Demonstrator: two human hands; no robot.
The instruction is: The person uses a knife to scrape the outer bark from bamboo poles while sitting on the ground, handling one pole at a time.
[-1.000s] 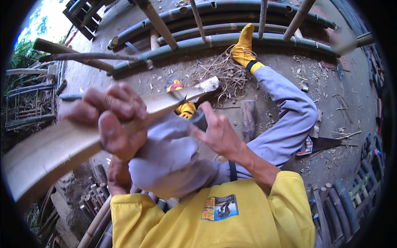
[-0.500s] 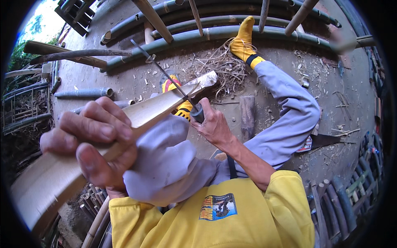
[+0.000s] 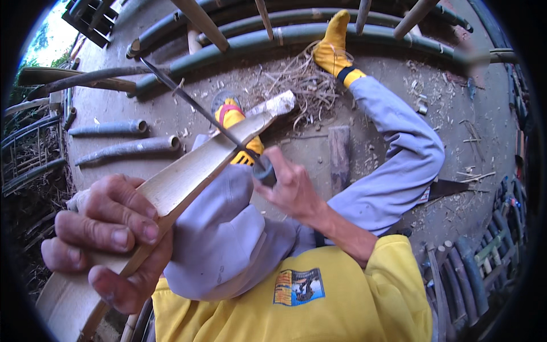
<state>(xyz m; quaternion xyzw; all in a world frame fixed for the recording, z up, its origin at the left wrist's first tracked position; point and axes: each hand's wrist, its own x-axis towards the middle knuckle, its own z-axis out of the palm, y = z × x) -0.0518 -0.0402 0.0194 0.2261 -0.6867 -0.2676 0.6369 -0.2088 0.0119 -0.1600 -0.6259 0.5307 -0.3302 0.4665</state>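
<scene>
My left hand (image 3: pixel 117 228) is wrapped around a long split length of pale bamboo (image 3: pixel 185 174), whose hollow face is turned up. The piece runs from the lower left over my raised left knee toward the far middle. My right hand (image 3: pixel 293 185) is closed around the short grey handle of a knife (image 3: pixel 196 105). Its long, narrow dark blade lies across the bamboo near the far end and points up and left. A rough, pale wood piece (image 3: pixel 276 104) shows just past the bamboo's far tip; whether they touch I cannot tell.
Green bamboo poles (image 3: pixel 245 54) form a low frame across the far side. Thin shavings (image 3: pixel 307 85) lie heaped by my right foot in a yellow sock (image 3: pixel 331 48). Cut tubes (image 3: pixel 128 151) lie at left, a wood block (image 3: pixel 339 157) right of centre, a dark blade (image 3: pixel 450 188) beyond my leg.
The bamboo has shifted down in view with my left hand. My right hand has moved slightly left and down, and the knife blade now lies farther back along the bamboo, nearer my left hand.
</scene>
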